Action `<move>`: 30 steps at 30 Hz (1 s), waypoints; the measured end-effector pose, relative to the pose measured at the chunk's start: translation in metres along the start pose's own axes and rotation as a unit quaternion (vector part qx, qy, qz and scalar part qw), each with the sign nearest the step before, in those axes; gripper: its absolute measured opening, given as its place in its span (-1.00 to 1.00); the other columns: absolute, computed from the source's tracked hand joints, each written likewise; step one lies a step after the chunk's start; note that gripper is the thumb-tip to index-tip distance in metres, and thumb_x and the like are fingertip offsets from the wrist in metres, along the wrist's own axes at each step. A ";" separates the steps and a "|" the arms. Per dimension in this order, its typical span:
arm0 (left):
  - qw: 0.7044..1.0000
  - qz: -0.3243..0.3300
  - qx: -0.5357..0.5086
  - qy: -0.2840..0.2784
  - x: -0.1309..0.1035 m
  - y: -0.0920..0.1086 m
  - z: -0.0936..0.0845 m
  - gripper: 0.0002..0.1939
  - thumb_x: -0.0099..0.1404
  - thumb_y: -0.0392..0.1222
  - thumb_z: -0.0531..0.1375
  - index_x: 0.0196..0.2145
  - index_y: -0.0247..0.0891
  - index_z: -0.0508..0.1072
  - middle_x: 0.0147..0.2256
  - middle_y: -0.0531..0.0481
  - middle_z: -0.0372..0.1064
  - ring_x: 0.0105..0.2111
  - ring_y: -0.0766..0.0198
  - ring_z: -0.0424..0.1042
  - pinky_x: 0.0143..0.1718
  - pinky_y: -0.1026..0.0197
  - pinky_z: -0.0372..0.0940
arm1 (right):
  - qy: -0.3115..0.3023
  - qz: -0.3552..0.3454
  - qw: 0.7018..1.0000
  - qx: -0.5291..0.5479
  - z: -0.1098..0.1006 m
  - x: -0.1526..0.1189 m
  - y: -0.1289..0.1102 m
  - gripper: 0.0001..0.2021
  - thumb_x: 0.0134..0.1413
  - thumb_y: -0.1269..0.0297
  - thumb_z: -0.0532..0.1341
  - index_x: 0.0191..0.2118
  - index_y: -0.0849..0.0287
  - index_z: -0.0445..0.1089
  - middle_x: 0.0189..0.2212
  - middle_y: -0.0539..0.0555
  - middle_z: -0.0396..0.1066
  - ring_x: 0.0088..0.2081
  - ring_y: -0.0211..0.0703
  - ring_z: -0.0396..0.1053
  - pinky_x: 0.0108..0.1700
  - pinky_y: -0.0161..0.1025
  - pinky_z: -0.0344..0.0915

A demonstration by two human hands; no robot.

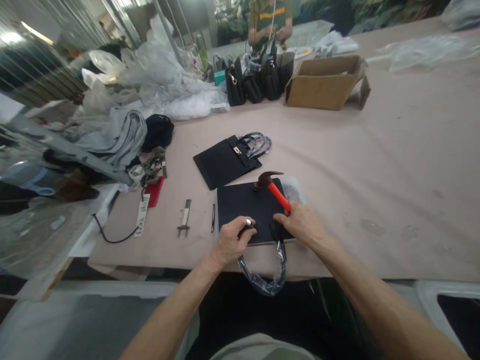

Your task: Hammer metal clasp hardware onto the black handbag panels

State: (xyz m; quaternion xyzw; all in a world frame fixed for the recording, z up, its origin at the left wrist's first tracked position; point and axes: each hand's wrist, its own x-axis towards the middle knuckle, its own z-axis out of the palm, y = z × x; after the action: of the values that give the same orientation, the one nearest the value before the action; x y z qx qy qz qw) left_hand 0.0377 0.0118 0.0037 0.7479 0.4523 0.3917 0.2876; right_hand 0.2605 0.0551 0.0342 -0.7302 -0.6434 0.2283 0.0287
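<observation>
Head view, black bag [249,211] under hammer [276,192], open box [318,89]

Well left of the left fingers [234,226] lies a red card [154,192], grey cloth [125,137] and heaped clear plastic [161,75] farther off; far ahead of the right fingers [295,209] stands an open cardboard box [320,90], a person in a striped top [270,19] farther ahead

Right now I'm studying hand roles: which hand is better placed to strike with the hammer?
Probably the right hand: it grips the hammer, while the left hand holds a silver-ended tool over the near bag.
</observation>
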 end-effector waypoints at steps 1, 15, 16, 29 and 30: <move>1.000 0.001 -0.001 0.003 0.000 0.001 -0.001 -0.88 0.35 -0.27 0.22 -0.16 -0.23 0.51 -0.24 -0.05 0.57 -0.24 0.23 0.57 -0.14 0.22 0.46 | -0.002 0.003 1.000 0.003 0.000 0.000 0.001 -0.67 0.17 -0.01 0.26 -0.15 0.17 0.42 -0.34 0.15 0.48 -0.26 0.04 0.47 -0.31 -0.16 0.19; 0.996 -0.015 -0.043 0.071 -0.012 -0.004 0.005 -0.91 0.34 -0.24 0.24 -0.21 -0.23 0.54 -0.21 -0.11 0.63 -0.16 0.15 0.63 -0.03 0.11 0.53 | -0.006 0.003 1.000 -0.015 0.000 -0.001 0.001 -0.63 0.19 -0.05 0.23 -0.13 0.19 0.41 -0.32 0.25 0.53 -0.29 0.13 0.49 -0.37 -0.13 0.13; 0.991 -0.063 -0.072 0.098 -0.011 -0.004 0.006 -0.90 0.36 -0.20 0.24 -0.21 -0.24 0.53 -0.22 -0.11 0.63 -0.18 0.15 0.63 -0.05 0.11 0.54 | -0.007 0.003 1.000 -0.016 0.000 -0.001 0.001 -0.64 0.19 -0.05 0.23 -0.14 0.18 0.40 -0.32 0.25 0.53 -0.29 0.12 0.49 -0.38 -0.14 0.11; 0.894 -0.247 -0.344 0.145 -0.003 -0.012 -0.003 -0.67 0.24 -0.02 0.40 -0.20 -0.29 0.46 -0.27 -0.08 0.62 -0.26 0.14 0.66 -0.19 0.12 0.58 | -0.010 0.004 1.000 -0.015 0.001 -0.001 0.002 -0.64 0.20 -0.05 0.23 -0.13 0.17 0.40 -0.36 0.20 0.50 -0.34 0.06 0.45 -0.42 -0.17 0.06; 0.895 -0.249 -0.341 0.142 -0.001 -0.011 -0.003 -0.66 0.23 -0.01 0.40 -0.21 -0.29 0.46 -0.27 -0.08 0.62 -0.27 0.13 0.66 -0.21 0.12 0.58 | -0.009 0.006 1.000 -0.015 0.001 -0.001 0.002 -0.64 0.19 -0.05 0.24 -0.13 0.17 0.40 -0.36 0.20 0.50 -0.34 0.06 0.46 -0.41 -0.17 0.06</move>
State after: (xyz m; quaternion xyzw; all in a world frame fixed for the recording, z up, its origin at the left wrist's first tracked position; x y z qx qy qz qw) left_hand 0.0295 0.0158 -0.0034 0.4027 0.4985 0.5395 0.5461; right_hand 0.2620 0.0537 0.0332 -0.7320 -0.6429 0.2254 0.0101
